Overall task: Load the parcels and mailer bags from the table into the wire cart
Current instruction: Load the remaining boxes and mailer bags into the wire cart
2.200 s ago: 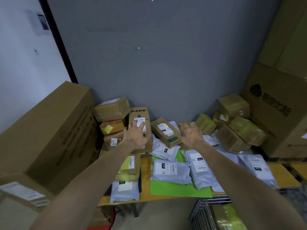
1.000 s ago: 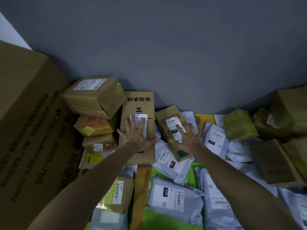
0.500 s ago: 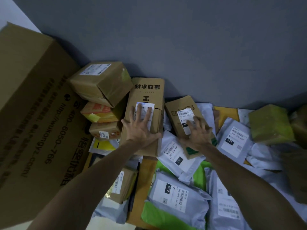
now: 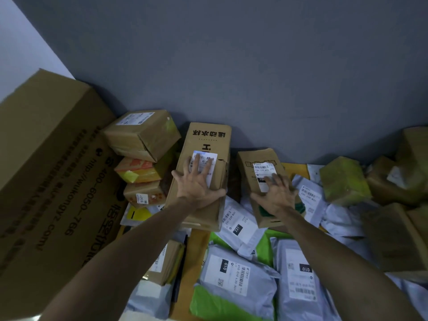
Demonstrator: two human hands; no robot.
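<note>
Left grip (image 4: 196,184) presses tall carton (image 4: 208,137); right grip (image 4: 276,196) touches smaller parcel (image 4: 251,158).

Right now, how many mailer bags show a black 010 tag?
2. The first 010 bag lies at bottom centre, on the green sheet; the second 010 bag lies beside it to the right. More may be hidden under the pile.

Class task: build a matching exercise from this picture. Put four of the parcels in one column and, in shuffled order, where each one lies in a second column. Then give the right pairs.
Column one
1. long brown box
2. short brown box
3. orange box
4. grey mailer bag marked 231

Column two
A. in the stack at the left, under the top box
B. under the right hand
C. in front of the two boxes that the hands touch
D. under the left hand

Pairs: 1-D, 2-B, 3-A, 4-C
</note>
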